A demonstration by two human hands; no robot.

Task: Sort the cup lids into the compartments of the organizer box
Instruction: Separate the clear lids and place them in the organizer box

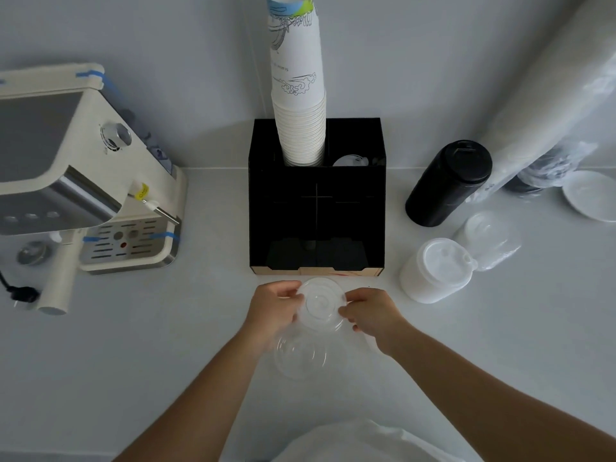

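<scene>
Two hands hold a stack of clear cup lids (321, 303) just in front of the black organizer box (316, 208), above the white counter (166, 361). The left hand (275, 310) grips the stack's left edge with curled fingers, and the right hand (371, 311) pinches its right edge. More clear lids (301, 356) show just below the held stack, between the forearms; whether they are part of it or lie on the counter cannot be told. In the box's back left compartment stands a tall stack of paper cups (300, 95), and a white lid (350, 160) shows in the back right compartment. To the right of the box sit a stack of white lids (436, 270), a bagged stack of clear lids (490, 240) and a stack of black lids (448, 183). Farther right lies a white saucer (590, 195). An espresso machine (83, 175) stands well to the left.
</scene>
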